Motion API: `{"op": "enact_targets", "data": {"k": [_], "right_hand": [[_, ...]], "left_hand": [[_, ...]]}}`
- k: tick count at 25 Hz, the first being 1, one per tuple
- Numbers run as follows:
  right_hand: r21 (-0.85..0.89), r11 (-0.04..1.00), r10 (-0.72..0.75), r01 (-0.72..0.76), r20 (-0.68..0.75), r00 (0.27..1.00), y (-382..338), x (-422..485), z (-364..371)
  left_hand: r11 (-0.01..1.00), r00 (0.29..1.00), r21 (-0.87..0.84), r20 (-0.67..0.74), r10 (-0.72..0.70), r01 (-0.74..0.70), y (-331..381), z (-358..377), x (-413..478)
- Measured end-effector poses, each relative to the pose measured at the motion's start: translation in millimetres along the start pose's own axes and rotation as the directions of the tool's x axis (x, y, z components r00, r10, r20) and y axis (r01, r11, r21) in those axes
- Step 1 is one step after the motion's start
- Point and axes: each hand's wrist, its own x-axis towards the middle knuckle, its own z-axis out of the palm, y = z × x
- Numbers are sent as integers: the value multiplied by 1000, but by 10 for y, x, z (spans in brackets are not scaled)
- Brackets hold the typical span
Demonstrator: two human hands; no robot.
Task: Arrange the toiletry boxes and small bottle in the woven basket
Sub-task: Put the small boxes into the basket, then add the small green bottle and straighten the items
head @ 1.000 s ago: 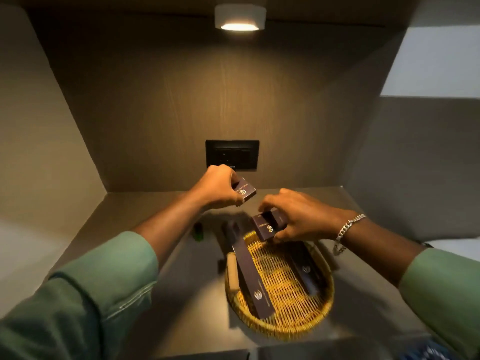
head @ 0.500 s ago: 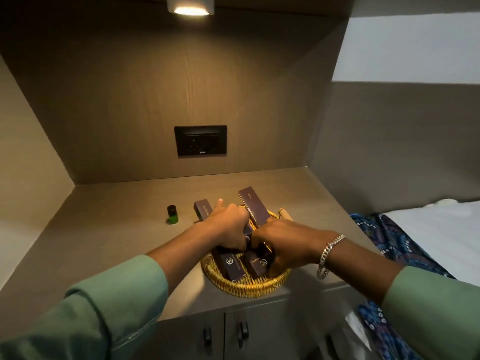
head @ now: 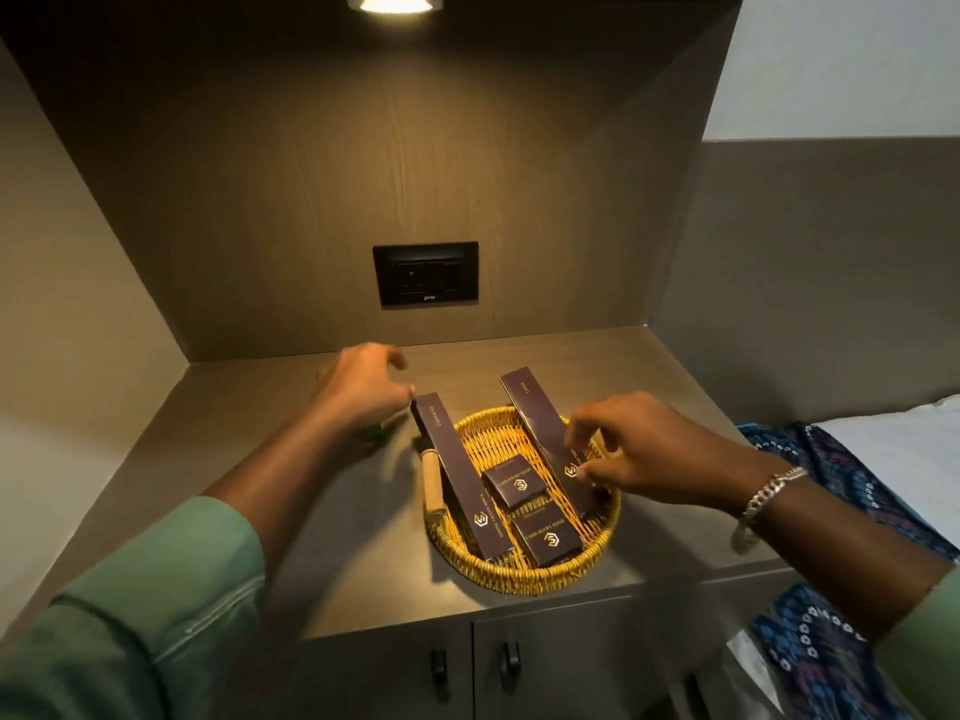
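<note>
The basket (head: 519, 582) sits at the desk's (head: 337, 537) front edge, with two small boxes (head: 514, 485) lying between the left long box (head: 457, 480) and the right long box (head: 540, 423). The left hand (head: 363, 394), blurred and loosely curled, holds nothing above the green bottle (head: 375, 433), which is left of the basket. The right hand (head: 644, 452) touches the right long box, but I cannot tell whether it grips it.

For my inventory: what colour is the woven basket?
The woven basket is golden yellow; the head view shows it best.
</note>
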Motion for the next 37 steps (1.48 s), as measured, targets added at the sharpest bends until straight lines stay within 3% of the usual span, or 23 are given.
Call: {"op": "enact_targets", "data": {"k": [3, 8, 12, 15, 17, 21, 28, 31, 33, 35, 37], "right_hand": [[-27, 998, 51, -53, -78, 996, 165, -6, 17], [-23, 996, 86, -92, -190, 978, 339, -2, 111], [53, 991, 129, -120, -233, 964, 432, -16, 184], [114, 984, 158, -134, -233, 960, 459, -26, 241], [145, 980, 170, -139, -233, 957, 463, -41, 265], [228, 964, 193, -140, -234, 953, 440, -72, 262], [259, 956, 200, -134, -247, 948, 406, -92, 278], [273, 951, 221, -148, -258, 940, 385, -68, 267], [290, 944, 239, -159, -265, 934, 382, -55, 274], [304, 936, 262, -175, -276, 925, 371, -49, 314], [347, 914, 323, -209, -313, 893, 340, -57, 370]], "left_hand": [[997, 977, 22, 202, -73, 70, -256, 1, 40], [999, 997, -20, 75, -34, 35, -230, -54, 75], [975, 978, -83, -43, 202, -205, 237, -195, 19], [921, 920, -142, 102, 378, -363, 580, -84, -137], [902, 866, -85, 253, 431, -423, 692, 108, -192], [916, 839, -24, 392, 377, -400, 713, 431, -175], [924, 832, 13, 441, 338, -382, 747, 463, -124], [930, 878, -19, 325, 353, -367, 743, 317, -201], [942, 939, -59, 84, 334, -330, 640, 181, -335], [971, 972, -75, -82, 219, -226, 419, 105, -546], [994, 997, -94, -50, 59, -64, 189, 141, -817]]}}
